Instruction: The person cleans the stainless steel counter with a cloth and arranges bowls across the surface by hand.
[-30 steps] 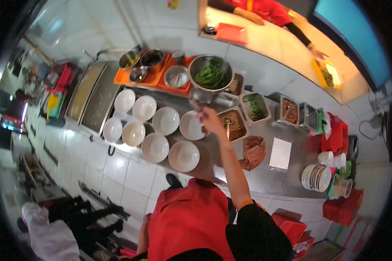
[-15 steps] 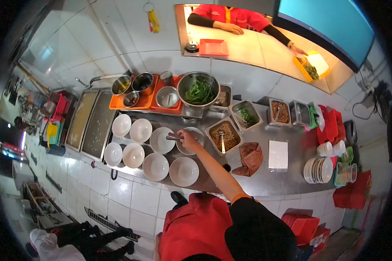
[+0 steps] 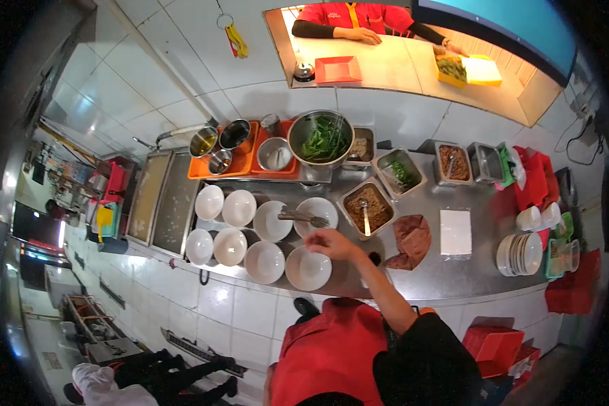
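My right hand [image 3: 333, 244] hovers over the front edge of the counter, above the near bowl [image 3: 308, 269] at the right end of the front row. Its fingers are loosely curled and apart, holding nothing. Just beyond the fingertips, a metal utensil with a fork-like end [image 3: 304, 216] lies across the rims of two white bowls in the back row, the right one [image 3: 325, 205] and its neighbour [image 3: 269, 223]. Several white bowls stand in two rows. My left hand is out of sight.
Right of the bowls are a tray of minced topping [image 3: 377, 215] with a spoon, chopped greens [image 3: 402, 174] and a brown cloth [image 3: 410, 243]. Behind stands a steel bowl of leafy greens [image 3: 323, 143]. A co-worker's hand [image 3: 457, 49] touches a yellow tray at the serving window.
My right hand has let go of the fork-like utensil and drawn back toward me. The co-worker's yellow tray has turned, and my view has shifted.
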`<state>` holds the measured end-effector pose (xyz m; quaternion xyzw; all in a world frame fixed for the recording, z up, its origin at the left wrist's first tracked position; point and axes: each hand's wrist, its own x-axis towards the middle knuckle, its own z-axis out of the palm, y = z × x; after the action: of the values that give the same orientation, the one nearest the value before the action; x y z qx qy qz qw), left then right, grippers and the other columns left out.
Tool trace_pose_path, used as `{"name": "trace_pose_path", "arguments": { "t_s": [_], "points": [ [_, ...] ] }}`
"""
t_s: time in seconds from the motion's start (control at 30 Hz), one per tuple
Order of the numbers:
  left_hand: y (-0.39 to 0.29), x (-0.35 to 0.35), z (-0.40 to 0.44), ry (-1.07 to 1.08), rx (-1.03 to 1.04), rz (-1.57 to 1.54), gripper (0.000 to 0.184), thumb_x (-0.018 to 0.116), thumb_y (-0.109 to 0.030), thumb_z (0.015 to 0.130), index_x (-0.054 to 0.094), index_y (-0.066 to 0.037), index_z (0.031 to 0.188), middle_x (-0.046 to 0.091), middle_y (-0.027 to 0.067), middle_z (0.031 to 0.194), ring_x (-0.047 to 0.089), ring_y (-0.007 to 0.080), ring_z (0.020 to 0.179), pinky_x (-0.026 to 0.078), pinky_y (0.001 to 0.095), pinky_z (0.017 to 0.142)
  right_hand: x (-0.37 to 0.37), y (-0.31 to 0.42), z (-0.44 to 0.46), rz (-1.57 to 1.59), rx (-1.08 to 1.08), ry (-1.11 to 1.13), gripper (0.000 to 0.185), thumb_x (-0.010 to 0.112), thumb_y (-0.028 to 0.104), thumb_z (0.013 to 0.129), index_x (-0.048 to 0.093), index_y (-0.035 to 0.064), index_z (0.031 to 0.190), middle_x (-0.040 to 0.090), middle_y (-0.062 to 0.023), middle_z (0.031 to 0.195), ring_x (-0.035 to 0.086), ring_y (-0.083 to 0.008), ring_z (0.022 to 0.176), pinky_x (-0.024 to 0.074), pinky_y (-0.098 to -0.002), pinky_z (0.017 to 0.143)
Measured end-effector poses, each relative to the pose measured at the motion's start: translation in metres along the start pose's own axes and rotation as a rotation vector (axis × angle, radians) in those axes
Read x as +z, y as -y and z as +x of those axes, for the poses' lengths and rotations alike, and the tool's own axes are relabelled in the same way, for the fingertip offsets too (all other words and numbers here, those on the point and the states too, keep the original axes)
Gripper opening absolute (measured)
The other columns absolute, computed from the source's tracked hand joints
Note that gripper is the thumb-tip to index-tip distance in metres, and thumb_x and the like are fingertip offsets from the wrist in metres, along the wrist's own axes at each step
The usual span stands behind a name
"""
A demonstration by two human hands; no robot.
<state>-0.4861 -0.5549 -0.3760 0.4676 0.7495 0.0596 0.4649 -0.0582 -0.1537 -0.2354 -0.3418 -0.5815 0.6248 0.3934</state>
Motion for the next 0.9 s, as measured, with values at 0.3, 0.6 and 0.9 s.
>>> {"name": "trace_pose_path", "arguments": {
  "t_s": [0.3, 0.6, 0.9],
  "points": [
    [-0.041, -0.051, 0.04, 0.095, 0.086, 0.138, 0.025, 0.062, -0.025, 0.097, 0.073, -0.005, 0.109, 0.075, 0.0136, 0.099, 0.072, 0.0241, 0.092, 0.057, 0.0382, 0.081, -0.086, 0.019, -0.121, -0.007, -0.017, -0.761, 0.021, 0.07, 0.009, 0.093, 0.068, 0.0006, 0.112, 0.073, -0.0082, 0.092, 0.069, -0.0161, 0.088, 0.0553, -0.0317, 0.076],
    [-0.095, -0.102, 0.087, 0.224, 0.168, 0.37, 0.025, 0.062, -0.024, 0.098, 0.073, -0.004, 0.109, 0.075, 0.0134, 0.099, 0.072, 0.0238, 0.092, 0.057, 0.0377, 0.081, -0.107, -0.034, -0.203, -0.894, 0.561, -1.059, 0.063, 0.076, 0.008, 0.076, 0.057, 0.0031, 0.137, 0.044, -0.0178, 0.151, 0.031, -0.0378, 0.145, 0.021, -0.0495, 0.122],
    [-0.168, -0.144, 0.138, 0.365, 0.345, 0.586, 0.025, 0.061, -0.024, 0.098, 0.073, -0.004, 0.109, 0.075, 0.0132, 0.099, 0.072, 0.0234, 0.091, 0.057, 0.0371, 0.081, -0.106, -0.056, -0.206, -0.943, 0.639, -1.008, 0.068, 0.074, 0.005, 0.076, 0.053, 0.0021, 0.14, 0.034, -0.0177, 0.16, 0.028, -0.0369, 0.149, 0.0242, -0.0474, 0.121]
  ]
}}
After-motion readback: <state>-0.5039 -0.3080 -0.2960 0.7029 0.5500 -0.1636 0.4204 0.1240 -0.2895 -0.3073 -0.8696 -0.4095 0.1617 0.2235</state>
